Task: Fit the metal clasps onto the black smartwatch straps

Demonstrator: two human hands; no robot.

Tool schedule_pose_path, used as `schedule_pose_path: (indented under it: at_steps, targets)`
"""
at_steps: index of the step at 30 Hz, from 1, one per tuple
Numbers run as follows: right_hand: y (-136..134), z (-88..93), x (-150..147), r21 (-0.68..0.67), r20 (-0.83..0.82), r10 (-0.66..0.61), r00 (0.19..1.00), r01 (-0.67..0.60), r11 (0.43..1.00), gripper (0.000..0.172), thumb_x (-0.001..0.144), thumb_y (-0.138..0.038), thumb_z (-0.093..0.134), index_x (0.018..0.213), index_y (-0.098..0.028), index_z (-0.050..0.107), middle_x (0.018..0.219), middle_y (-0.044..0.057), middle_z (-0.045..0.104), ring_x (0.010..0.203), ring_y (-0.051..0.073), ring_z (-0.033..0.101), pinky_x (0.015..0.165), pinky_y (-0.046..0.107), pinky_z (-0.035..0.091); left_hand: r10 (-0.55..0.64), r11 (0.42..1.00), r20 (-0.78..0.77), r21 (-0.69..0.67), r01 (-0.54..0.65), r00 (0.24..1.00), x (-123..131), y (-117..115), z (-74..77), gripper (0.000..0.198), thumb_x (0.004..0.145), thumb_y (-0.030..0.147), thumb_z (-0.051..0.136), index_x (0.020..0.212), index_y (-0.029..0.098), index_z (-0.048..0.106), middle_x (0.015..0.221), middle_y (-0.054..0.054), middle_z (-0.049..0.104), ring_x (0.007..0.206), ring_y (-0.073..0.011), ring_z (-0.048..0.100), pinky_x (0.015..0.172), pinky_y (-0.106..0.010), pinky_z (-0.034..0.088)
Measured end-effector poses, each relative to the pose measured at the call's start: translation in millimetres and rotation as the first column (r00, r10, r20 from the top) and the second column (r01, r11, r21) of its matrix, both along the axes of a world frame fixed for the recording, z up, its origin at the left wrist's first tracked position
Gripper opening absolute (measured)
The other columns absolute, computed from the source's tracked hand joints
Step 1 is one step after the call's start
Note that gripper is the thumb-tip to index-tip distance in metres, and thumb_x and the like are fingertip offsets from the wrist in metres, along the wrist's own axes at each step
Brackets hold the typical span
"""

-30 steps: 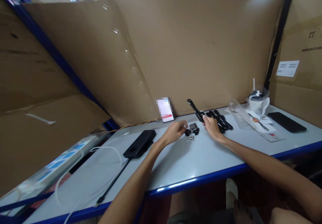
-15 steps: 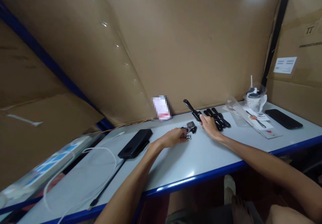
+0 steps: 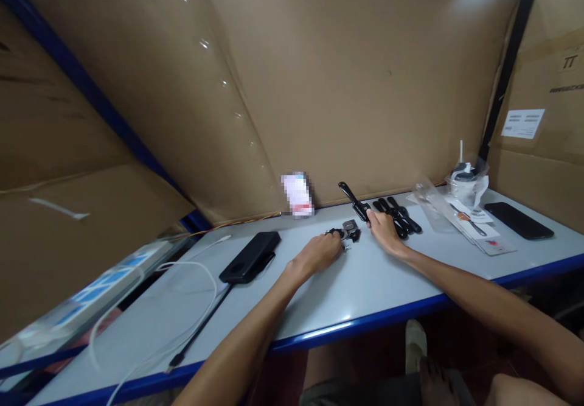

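My right grip is closed around a black tool, just right of the middle of the frame. Its long handle points to the upper left, and my fingers hide its other end. My left grip is near the middle, by a gray metal piece with little black bits. Those fingers curl out of sight, so I cannot tell if they pinch something or only touch it. A tiny shiny thing peeks out beside them, too small to name. More black tools lie on the table to the right, partly covered by my right grip. Farther back, a lit screen is all blurry squares. The frame's bottom and right edges cut off my arms.
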State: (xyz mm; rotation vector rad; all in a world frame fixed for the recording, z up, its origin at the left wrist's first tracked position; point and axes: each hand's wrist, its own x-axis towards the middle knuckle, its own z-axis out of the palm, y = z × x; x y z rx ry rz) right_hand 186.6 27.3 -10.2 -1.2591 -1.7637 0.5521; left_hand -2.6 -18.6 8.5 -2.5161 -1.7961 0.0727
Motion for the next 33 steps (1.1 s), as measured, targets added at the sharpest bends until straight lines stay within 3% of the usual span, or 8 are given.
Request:
schedule_pose_path:
  at_steps: [6,11,14,18,25,33]
  targets:
    - [0,1.2,0,-0.010,0.043,-0.009,0.999,0.009,1.000,0.054,0.102,-0.033,0.028,0.063,-0.017,0.061,0.062,0.005,0.065,0.063,0.016,0.061,0.065,0.024,0.037,0.005,1.000,0.029,0.028,-0.006,1.000,-7,2,0.4,0.021,0.090,0.013,0.040,0.097,0.011,0.059,0.086,-0.020,0.068,0.076,-0.0264,0.068,0.070,-0.034,0.044]
    - [0,0.5,-4,0.012,0.174,-0.045,0.984,0.044,0.999,0.057,0.104,-0.029,0.025,0.068,-0.015,0.067,0.070,0.008,0.070,0.070,0.017,0.064,0.071,0.024,0.038,-0.050,0.996,0.202,0.083,0.034,0.978,-19,12,13.6,0.028,0.097,0.027,0.032,0.085,0.016,0.055,0.074,-0.010,0.064,0.066,-0.0195,0.059,0.062,-0.029,0.036]
    - [-3,-1.7,-8,0.034,0.248,-0.035,0.968,0.028,0.999,0.055,0.104,-0.031,0.026,0.078,-0.014,0.071,0.076,0.010,0.072,0.075,0.018,0.066,0.071,0.024,0.039,-0.116,0.984,0.353,0.165,0.060,0.929,-11,11,18.7,0.028,0.097,0.031,0.033,0.082,0.018,0.052,0.069,-0.004,0.061,0.063,-0.0170,0.055,0.061,-0.028,0.033]
    - [-12,-3.9,-13,0.045,0.342,-0.027,0.939,0.013,0.999,0.052,0.105,-0.036,0.027,0.092,-0.015,0.072,0.087,0.013,0.074,0.083,0.020,0.068,0.073,0.025,0.039,-0.126,0.972,0.445,0.232,0.022,0.886,9,4,15.8,0.021,0.096,0.028,0.036,0.086,0.019,0.052,0.069,-0.003,0.061,0.062,-0.0163,0.056,0.060,-0.027,0.032]
    - [-24,-0.5,-18,0.002,0.432,-0.008,0.902,0.008,1.000,0.051,0.104,-0.037,0.026,0.099,-0.017,0.073,0.094,0.015,0.075,0.088,0.024,0.069,0.073,0.028,0.040,-0.009,0.957,0.311,0.277,-0.081,0.950,20,0,13.0,0.021,0.099,0.028,0.033,0.098,0.018,0.051,0.080,-0.007,0.067,0.068,-0.0193,0.063,0.060,-0.027,0.031]
    - [-27,2.9,-19,-0.021,0.444,-0.012,0.896,0.024,0.999,0.051,0.104,-0.037,0.025,0.102,-0.017,0.072,0.097,0.016,0.075,0.091,0.026,0.069,0.073,0.029,0.041,0.018,0.955,0.134,0.290,-0.057,0.991,26,-2,10.4,0.020,0.100,0.026,0.031,0.102,0.017,0.049,0.092,-0.012,0.069,0.075,-0.0217,0.066,0.062,-0.028,0.034]
